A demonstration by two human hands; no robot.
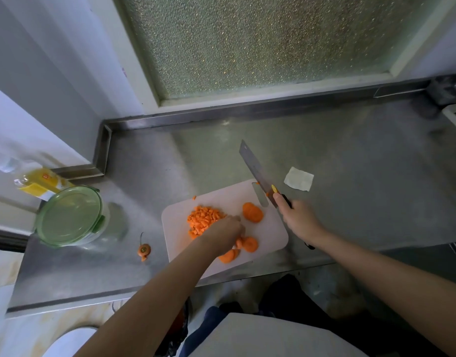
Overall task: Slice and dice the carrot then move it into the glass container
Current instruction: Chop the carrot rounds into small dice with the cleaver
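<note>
**A:** How do the hands sit?

**B:** The left hand (223, 234) lies palm-down on the white rectangular plastic cutting board (270, 235). Its fingers are bent under beside the heap of orange diced carrot (203, 220). Whether they pinch anything I cannot tell (the back of the hand hides them). The right hand (297, 219) is wrapped round the black handle of the broad steel knife (255, 168), forefinger along the blade. The blade slants over the board's far right corner, tip pointing away.

**A:** And the counts?

**B:** There is one heap of dice, on the board's left half. At least four round carrot slices (252, 212) show at its middle and near side, some overlapping. One carrot stub (144, 249) lies just left of the board. One round glass container (69, 215), green lid on, stands well left of the board. One yellow bottle (38, 181) is farther left and back. One white folded paper (299, 179) lies just beyond the far right corner.
</note>
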